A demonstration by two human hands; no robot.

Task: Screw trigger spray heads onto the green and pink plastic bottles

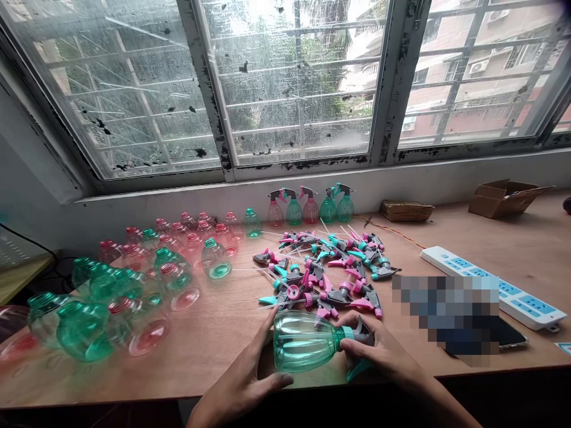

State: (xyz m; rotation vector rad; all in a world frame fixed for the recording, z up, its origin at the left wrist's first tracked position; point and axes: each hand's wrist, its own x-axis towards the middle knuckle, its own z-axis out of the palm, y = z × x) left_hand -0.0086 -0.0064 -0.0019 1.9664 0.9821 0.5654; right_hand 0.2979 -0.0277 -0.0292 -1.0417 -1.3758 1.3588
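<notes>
A clear green spray bottle (304,343) lies sideways between my hands at the table's front edge, its base to the left. My left hand (250,373) is cupped round the base end, with the thumb below and the fingers partly hidden behind it. At the neck, my right hand (379,346) grips the grey and teal spray head (357,334), which sits on the bottle's mouth. Just beyond the bottle spreads a heap of loose pink, teal and grey spray heads (328,291) with thin tubes.
Many open green bottles (84,333) and pink bottles (194,249) stand at the left. Several bottles with spray heads (311,208) line the wall below the window. At the right are a white power strip (491,285), a phone (511,334) and cardboard boxes (499,199).
</notes>
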